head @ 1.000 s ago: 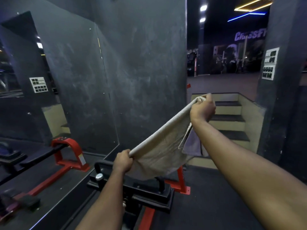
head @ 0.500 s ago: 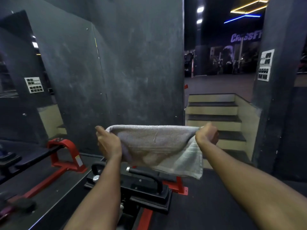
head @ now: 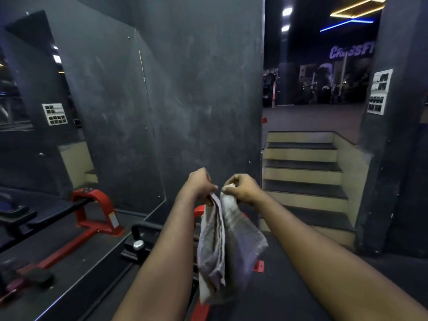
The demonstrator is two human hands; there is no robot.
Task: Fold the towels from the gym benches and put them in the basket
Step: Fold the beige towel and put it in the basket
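Note:
A grey towel (head: 229, 249) hangs in front of me, folded over on itself with its two halves side by side. My left hand (head: 200, 185) pinches the top corner of the left half. My right hand (head: 242, 188) pinches the top corner of the right half. The two hands are nearly touching, at chest height above a black and red gym bench (head: 148, 242). The towel hides most of the bench's middle. No basket is in view.
A large wall mirror (head: 81, 126) on the left reflects a red-framed bench. A dark wall (head: 203, 93) stands straight ahead. Steps (head: 303, 174) rise at the right toward a dim gym hall. A dark pillar (head: 398, 135) stands at far right.
The towel was stretched wide between my hands, first slanted, then level. My hands have now come together, folding the towel in half so it hangs down.

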